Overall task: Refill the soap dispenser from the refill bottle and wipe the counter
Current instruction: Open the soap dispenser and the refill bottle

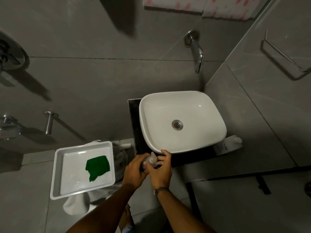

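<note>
Together gripping a clear soap dispenser (150,161) at counter's (134,118) front edge, left hand (135,171) and right hand (160,172); green cloth (97,168) lying in tray (57,174).

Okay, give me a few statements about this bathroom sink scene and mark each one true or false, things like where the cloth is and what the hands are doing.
1. The green cloth lies in the white tray. True.
2. Both hands are on the small dispenser bottle in front of the basin. True: the left hand and right hand close around it.
3. Water is running from the wall tap. False: no stream shows, and the basin looks dry.
4. The green cloth is in the basin. False: the basin holds only its drain.
5. A white bottle lies behind the basin's right side. True.
</note>
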A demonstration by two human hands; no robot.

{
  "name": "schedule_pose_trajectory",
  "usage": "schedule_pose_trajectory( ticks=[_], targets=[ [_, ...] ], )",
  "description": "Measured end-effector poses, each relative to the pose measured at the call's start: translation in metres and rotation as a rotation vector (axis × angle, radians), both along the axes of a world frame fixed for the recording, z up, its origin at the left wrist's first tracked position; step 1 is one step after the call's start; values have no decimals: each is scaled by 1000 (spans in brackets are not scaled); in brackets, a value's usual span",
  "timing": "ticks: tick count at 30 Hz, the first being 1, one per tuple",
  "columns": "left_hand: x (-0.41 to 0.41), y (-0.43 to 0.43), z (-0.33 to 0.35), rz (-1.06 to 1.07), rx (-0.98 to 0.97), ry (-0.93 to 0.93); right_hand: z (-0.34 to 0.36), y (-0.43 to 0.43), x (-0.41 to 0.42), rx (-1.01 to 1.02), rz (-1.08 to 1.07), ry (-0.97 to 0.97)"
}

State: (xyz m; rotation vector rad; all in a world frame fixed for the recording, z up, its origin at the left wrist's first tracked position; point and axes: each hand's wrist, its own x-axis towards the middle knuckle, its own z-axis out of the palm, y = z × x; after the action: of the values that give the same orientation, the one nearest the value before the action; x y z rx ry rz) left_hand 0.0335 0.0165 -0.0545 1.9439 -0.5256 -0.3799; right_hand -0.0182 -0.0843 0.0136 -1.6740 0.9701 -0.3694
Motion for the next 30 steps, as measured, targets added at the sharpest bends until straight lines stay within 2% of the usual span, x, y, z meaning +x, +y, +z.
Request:
schedule_pose_trajectory(
  ticks=[4, 9, 13, 17, 23, 27, 30],
  targets=[
    [2, 0, 0, -7, -5, 26, -3, 0, 1, 64, 33, 1],
    [2, 0, 2, -5, -13, 38, 1, 1, 1, 17, -29, -5],
    [2, -1, 2, -2, -9, 27, -2, 1, -1, 104, 24, -23],
    [1, -2, 3, 1, -23, 27, 1, 3, -1, 34, -35, -38],
    [1, -2, 4, 1, -6, 10, -4, 4, -3, 63, 12, -44],
    [0, -2, 2, 21, 3, -2, -3, 5, 1, 46, -66, -71],
    [0, -3, 0, 22, 27, 8, -6, 5, 0, 59, -34, -77]
  ],
)
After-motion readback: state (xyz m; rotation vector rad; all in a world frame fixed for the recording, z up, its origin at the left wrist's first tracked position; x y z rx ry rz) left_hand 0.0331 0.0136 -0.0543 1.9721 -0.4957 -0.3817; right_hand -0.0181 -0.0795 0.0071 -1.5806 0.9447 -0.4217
